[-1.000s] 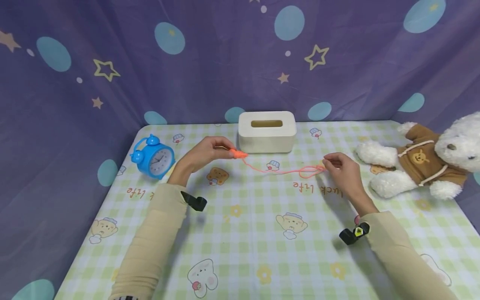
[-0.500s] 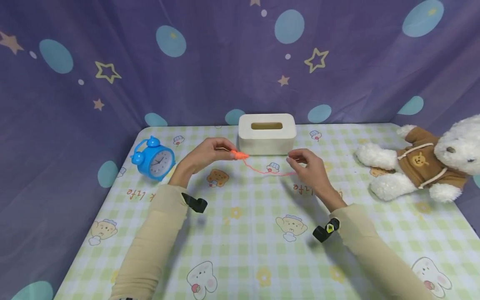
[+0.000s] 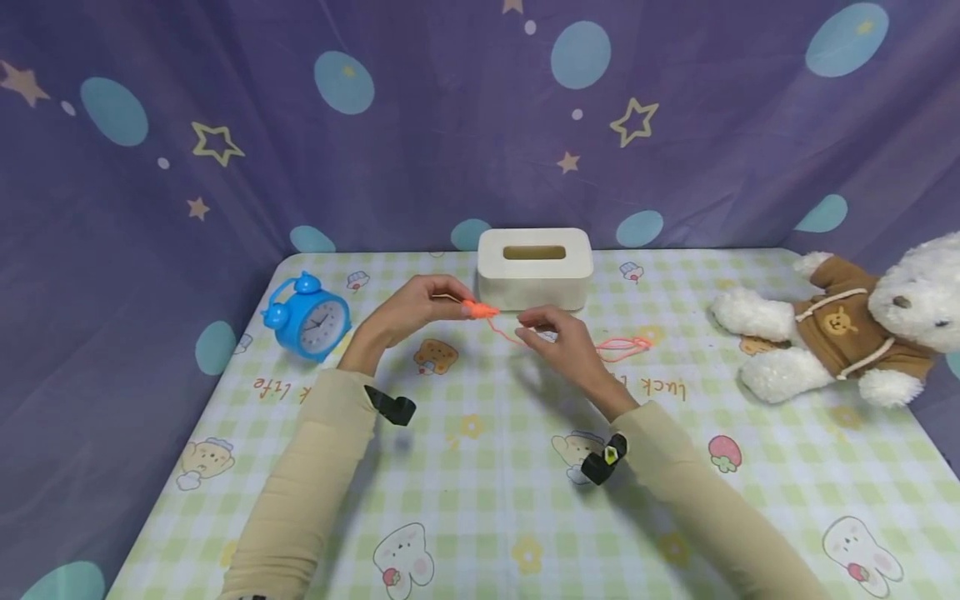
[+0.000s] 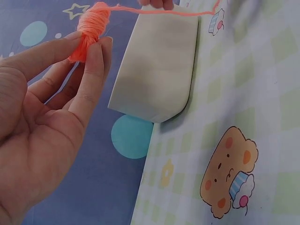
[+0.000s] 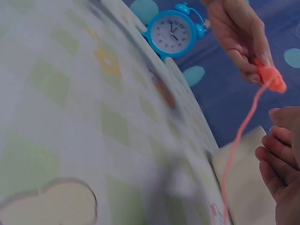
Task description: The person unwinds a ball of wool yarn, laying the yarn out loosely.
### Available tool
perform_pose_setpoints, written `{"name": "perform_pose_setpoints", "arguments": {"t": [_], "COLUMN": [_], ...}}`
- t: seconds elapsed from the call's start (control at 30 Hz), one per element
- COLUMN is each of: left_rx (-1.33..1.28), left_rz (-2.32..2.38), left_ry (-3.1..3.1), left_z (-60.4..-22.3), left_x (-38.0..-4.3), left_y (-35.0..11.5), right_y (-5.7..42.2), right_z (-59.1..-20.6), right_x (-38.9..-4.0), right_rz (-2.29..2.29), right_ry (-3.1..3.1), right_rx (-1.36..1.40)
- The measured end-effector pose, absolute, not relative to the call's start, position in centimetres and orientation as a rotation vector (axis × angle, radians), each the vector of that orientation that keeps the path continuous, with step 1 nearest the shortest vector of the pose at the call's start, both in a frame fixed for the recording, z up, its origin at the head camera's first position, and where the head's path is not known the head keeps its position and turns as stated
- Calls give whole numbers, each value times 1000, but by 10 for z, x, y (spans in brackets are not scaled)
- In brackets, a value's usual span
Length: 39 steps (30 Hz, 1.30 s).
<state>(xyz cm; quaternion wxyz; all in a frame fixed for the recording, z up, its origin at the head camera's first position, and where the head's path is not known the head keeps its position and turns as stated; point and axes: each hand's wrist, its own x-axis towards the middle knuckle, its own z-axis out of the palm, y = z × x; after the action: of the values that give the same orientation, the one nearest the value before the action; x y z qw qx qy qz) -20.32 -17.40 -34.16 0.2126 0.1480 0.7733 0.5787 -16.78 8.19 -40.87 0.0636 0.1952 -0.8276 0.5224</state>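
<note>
My left hand pinches a small wound bundle of orange yarn between thumb and fingertips, above the table in front of the tissue box. A single yarn strand hangs from the bundle and runs right across the cloth. It ends in a loose loop of yarn on the table. My right hand hovers just right of the bundle, fingers loosely bent. In the right wrist view these fingers stand apart from the strand and hold nothing.
Behind the hands stands a cream tissue box. A blue alarm clock is at the left, and a white teddy bear in a brown hoodie lies at the right. A checked cloth covers the table; a purple curtain hangs behind.
My right hand has moved left, from the loose yarn loop toward the wound bundle, leaving the loop on the table. My left hand with the bundle has stayed nearly still.
</note>
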Motion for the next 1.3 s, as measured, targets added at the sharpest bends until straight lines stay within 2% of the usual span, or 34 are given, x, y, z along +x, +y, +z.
{"name": "perform_pose_setpoints", "arguments": {"t": [0.33, 0.63, 1.3], "left_rx": [475, 458, 437], "left_rz": [1595, 1601, 1588], "left_ry": [2158, 2149, 2175], "left_z": [-344, -344, -345], "left_x": [-204, -204, -204], "left_y": [-173, -172, -175], "right_y": [57, 53, 95], "right_z": [-408, -401, -394], "right_x": [-163, -156, -161], "right_rz": [1674, 1713, 1753], "right_ry": [-2455, -2494, -2449], "right_rx": [699, 656, 403]}}
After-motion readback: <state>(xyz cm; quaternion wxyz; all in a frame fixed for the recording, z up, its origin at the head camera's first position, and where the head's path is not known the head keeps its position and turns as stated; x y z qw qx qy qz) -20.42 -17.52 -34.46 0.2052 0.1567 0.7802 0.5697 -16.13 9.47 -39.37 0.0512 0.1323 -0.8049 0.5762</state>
